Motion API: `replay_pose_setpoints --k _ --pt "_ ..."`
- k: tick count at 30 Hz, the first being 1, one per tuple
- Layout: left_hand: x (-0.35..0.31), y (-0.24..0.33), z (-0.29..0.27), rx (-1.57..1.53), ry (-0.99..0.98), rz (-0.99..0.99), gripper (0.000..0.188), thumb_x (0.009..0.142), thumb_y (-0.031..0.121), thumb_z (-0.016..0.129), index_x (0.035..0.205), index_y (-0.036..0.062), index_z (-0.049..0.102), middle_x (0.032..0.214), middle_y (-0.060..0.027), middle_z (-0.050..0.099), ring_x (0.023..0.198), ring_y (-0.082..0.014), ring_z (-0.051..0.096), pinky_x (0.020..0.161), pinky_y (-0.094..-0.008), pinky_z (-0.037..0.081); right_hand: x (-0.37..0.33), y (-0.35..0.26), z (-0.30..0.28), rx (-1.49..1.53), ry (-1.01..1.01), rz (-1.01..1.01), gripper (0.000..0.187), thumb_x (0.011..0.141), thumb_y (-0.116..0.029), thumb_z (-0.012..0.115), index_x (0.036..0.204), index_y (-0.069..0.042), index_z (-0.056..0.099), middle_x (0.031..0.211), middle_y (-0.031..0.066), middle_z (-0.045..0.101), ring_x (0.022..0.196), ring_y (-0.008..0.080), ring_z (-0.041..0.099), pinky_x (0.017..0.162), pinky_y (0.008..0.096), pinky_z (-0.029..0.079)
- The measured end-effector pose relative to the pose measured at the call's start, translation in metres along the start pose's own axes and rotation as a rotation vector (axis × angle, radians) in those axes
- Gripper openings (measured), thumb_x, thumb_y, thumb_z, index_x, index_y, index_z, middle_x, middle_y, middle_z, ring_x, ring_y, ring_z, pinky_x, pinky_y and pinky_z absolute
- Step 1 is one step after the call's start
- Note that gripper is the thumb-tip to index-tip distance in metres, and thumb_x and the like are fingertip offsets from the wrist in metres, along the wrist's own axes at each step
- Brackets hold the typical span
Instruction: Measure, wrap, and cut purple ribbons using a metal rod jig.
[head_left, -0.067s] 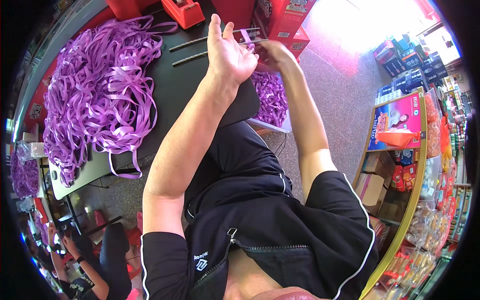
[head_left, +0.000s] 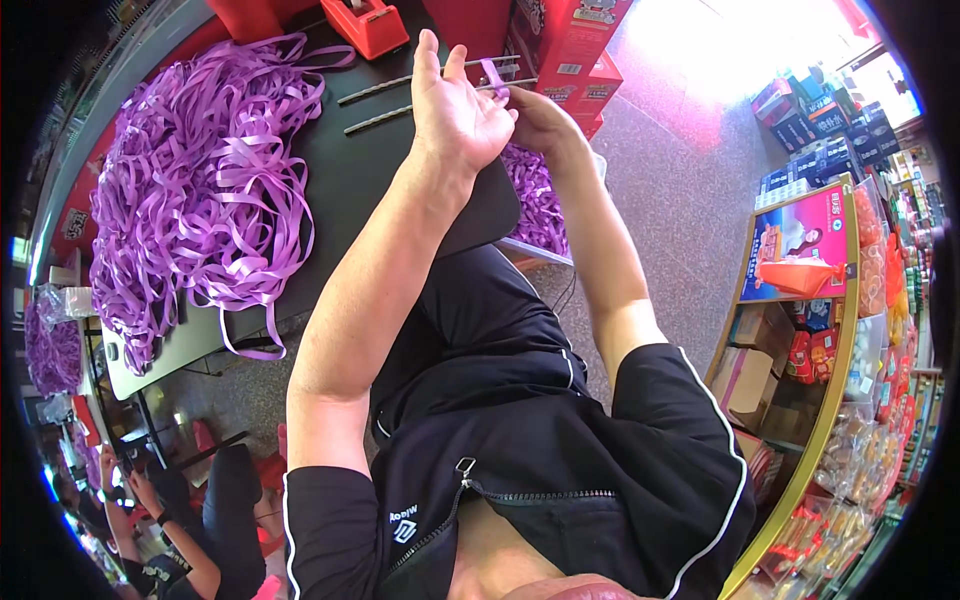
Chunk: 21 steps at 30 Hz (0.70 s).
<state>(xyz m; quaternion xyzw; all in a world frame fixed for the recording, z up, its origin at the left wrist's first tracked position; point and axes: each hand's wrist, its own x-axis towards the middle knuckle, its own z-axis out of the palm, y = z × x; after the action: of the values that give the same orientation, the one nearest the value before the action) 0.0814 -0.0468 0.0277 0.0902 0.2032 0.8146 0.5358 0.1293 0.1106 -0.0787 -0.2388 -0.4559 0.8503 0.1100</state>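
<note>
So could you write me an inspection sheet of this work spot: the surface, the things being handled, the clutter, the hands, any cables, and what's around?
Surface: dark table, mostly covered on its left side.
Job's things: short purple ribbon piece held up between both hands; big loose ribbon heap on the table; a smaller ribbon batch at the table's right edge.
Clutter: red tape dispenser at the far edge; two thin dark rods lying side by side.
Grippers: left hand raised, fingers up; right hand touching it, pinching the ribbon.
Cables: thin dark cable hanging under the table.
Surroundings: shelf of packaged goods on the right; red boxes behind; another person lower left.
</note>
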Motion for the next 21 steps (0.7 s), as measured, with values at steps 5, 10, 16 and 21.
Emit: replay_pose_setpoints --k 5,10,16,21 --pt "-0.001 -0.001 0.002 0.001 -0.012 0.005 0.098 0.084 0.069 0.045 0.150 0.0206 -0.007 0.152 -0.0258 -0.013 0.142 -0.0368 -0.016 0.111 -0.0508 -0.014 0.022 0.021 -0.003 0.491 -0.431 0.025 0.034 0.095 -0.027 0.052 0.114 0.001 0.056 0.111 0.0143 0.063 0.097 0.0246 0.064 0.090 0.0410 0.050" --pt "0.001 -0.003 0.001 -0.001 -0.010 -0.003 0.095 0.085 0.068 0.045 0.151 0.0206 -0.005 0.152 -0.0263 -0.015 0.142 -0.0364 -0.017 0.112 -0.0492 -0.013 0.029 0.027 -0.014 0.741 -0.689 0.092 0.032 0.094 -0.026 0.053 0.113 -0.001 0.057 0.107 0.0152 0.065 0.100 0.0257 0.063 0.090 0.0436 0.050" --pt "0.001 -0.003 0.003 -0.005 -0.022 -0.015 0.094 0.085 0.070 0.042 0.151 0.0211 -0.004 0.151 -0.0270 -0.016 0.142 -0.0365 -0.017 0.111 -0.0498 -0.015 0.016 -0.006 -0.020 0.471 -0.346 0.100 0.021 0.092 -0.020 0.058 0.107 -0.005 0.060 0.099 0.0123 0.066 0.088 0.0217 0.063 0.082 0.0415 0.050" --pt "0.001 0.000 -0.001 -0.021 -0.035 -0.006 0.095 0.084 0.070 0.043 0.151 0.0213 -0.005 0.152 -0.0271 -0.015 0.141 -0.0367 -0.018 0.110 -0.0499 -0.016 -0.007 -0.034 0.000 0.208 -0.143 0.065 0.012 0.092 -0.016 0.056 0.100 -0.007 0.059 0.083 0.0058 0.061 0.076 0.0178 0.059 0.074 0.0389 0.048"
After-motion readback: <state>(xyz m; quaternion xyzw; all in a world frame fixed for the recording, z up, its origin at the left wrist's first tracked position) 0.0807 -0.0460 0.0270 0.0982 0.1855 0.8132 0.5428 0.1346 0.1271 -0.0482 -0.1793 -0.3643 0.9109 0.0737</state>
